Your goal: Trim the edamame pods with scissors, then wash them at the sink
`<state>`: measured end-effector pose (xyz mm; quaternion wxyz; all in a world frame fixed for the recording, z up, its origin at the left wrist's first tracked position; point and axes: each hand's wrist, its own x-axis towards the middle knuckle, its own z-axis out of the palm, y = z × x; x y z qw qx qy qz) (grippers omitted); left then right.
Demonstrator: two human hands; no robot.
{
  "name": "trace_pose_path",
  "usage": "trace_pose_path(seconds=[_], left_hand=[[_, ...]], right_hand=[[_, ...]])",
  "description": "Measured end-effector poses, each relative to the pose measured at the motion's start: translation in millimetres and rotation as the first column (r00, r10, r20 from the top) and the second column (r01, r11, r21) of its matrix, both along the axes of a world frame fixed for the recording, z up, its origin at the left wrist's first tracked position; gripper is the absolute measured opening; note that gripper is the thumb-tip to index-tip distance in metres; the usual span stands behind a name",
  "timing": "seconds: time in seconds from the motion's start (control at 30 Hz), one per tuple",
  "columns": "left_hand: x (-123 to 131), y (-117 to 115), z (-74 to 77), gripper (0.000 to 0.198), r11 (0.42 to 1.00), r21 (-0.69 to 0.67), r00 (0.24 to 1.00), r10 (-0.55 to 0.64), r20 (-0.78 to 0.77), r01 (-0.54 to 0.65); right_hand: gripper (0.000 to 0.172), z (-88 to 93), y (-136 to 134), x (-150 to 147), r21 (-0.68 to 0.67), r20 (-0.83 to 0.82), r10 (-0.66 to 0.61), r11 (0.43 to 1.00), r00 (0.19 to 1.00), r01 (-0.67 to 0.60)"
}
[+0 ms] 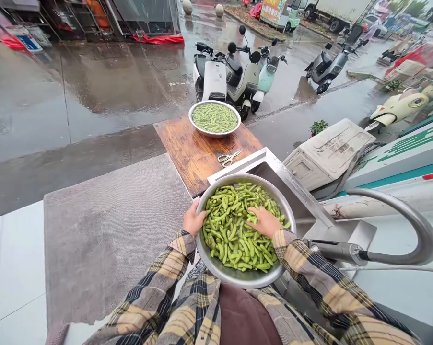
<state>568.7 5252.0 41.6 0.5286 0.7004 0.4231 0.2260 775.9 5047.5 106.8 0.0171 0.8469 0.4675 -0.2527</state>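
Observation:
A wide metal bowl (218, 269) full of green edamame pods (234, 232) rests at the near end of the sink, close against my body. My left hand (193, 219) is closed on the bowl's left rim, thumb over the edge and the other fingers mostly hidden beneath. Inside the bowl, on the right, my right hand (264, 221) reaches into the pods, its fingers curled around a few of them. Some fingertips are covered by pods. Water glints between the pods.
Ahead stands a wooden board (182, 158) with a second bowl (234, 130) of pods in water and scissors (229, 158). The steel sink (302, 201) and its curved faucet (423, 230) are at right. A grey mat (111, 239) lies left; scooters (215, 79) stand on wet ground beyond.

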Motion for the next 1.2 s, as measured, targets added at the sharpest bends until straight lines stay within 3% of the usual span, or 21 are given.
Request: trace_pose_path(seconds=[0.07,0.13,0.27,0.33,0.4,0.47,0.53,0.67,0.77,0.9,1.03,1.13,1.2], left_hand=[[-1.6,0.4,-1.6,0.057,1.0,-0.009,1.0,0.003,-0.002,-0.003],[-3.0,0.3,-2.6,0.058,1.0,-0.01,1.0,-0.002,-0.028,0.002],[-2.9,-1.4,0.5,0.057,1.0,0.002,0.996,0.007,-0.091,-0.007],[-1.9,-3.1,3.5,0.057,1.0,0.001,0.996,0.015,-0.092,-0.015],[-1.3,-4.7,5.9,0.057,1.0,0.012,0.996,0.02,-0.091,-0.019],[-1.6,-5.4,6.9,0.056,0.999,0.031,0.995,0.026,-0.101,-0.023],[-2.4,-5.1,6.1,0.055,0.999,0.037,0.994,0.024,-0.106,-0.02],[-3.0,-3.1,3.5,0.055,1.0,0.006,0.993,0.019,-0.117,-0.018],[-2.4,-2.5,3.6,0.055,1.0,-0.02,0.995,0.018,-0.101,-0.02],[-1.9,-1.9,4.1,0.055,1.0,-0.005,0.998,0.001,-0.064,-0.002],[-2.0,0.2,3.1,0.055,1.0,0.007,0.997,-0.004,-0.082,0.005],[-1.8,0.4,3.7,0.055,1.0,0.021,0.997,-0.016,-0.081,0.018],[-1.6,-0.2,5.0,0.055,1.0,0.027,0.997,-0.013,-0.078,0.015]], right_hand=[[0.059,10.3,-15.4,6.2,0.041,-0.01,0.12,0.992,0.993,-0.119],[0.063,16.2,-13.5,11.6,0.13,0.009,0.198,0.972,0.98,-0.198],[0.061,6.6,48.3,21.5,0.251,0.035,0.039,0.967,0.999,-0.047],[0.059,-1.3,82.1,23.1,0.177,-0.021,-0.013,0.984,1.0,0.017],[0.06,-3.1,95.4,22.4,0.096,-0.086,0.006,0.995,0.996,0.002],[0.062,2.1,82.6,17.6,0.056,-0.124,0.073,0.996,0.99,-0.066],[0.066,10.1,52.3,5.0,0.05,-0.128,0.159,0.987,0.979,-0.154],[0.085,12.2,7.7,-37.6,0.119,-0.057,0.316,0.944,0.947,-0.308],[0.102,-2.4,23.0,-52.5,0.066,-0.038,0.288,0.956,0.957,-0.285],[0.07,-13.0,59.0,-22.5,0.077,-0.055,0.118,0.991,0.991,-0.114],[0.043,-1.1,40.0,4.5,0.086,0.009,-0.038,0.996,0.999,0.037],[0.052,4.2,11.1,-17.6,0.108,-0.009,0.043,0.993,0.999,-0.042],[0.076,1.8,5.7,-43.0,0.101,-0.022,0.137,0.986,0.99,-0.134]])
